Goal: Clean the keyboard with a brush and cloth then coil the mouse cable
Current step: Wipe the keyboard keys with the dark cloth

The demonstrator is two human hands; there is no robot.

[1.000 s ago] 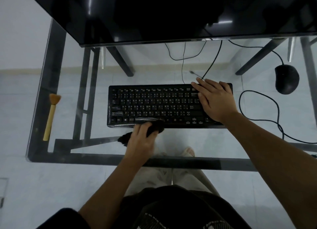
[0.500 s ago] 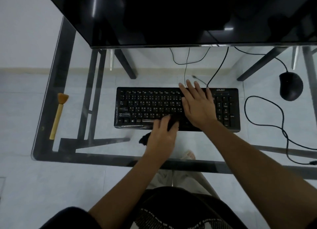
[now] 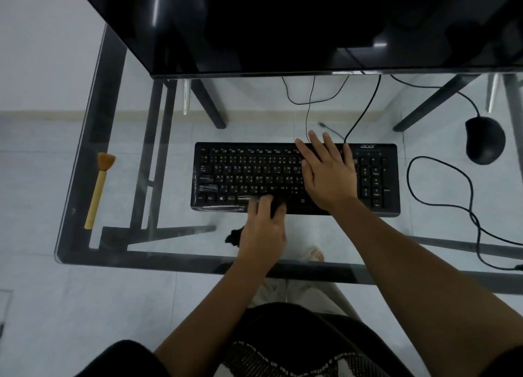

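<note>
— Keyboard (image 3: 254, 176) in the middle of the glass desk (image 3: 85, 252): why both hands on it?
— Left hand (image 3: 263, 232) curls round a black cloth (image 3: 233, 236) on the near row, wiping, I judge. The right hand (image 3: 328, 176) lies flat, fingers straight, holding nothing, likely steadying it.
— What's hard to see?
— Most of the cloth, under the palm; only a tail shows. The brush (image 3: 99, 190) lies well left. Farther off, the mouse cable (image 3: 469, 190) loops uncoiled and runs out of frame.
</note>
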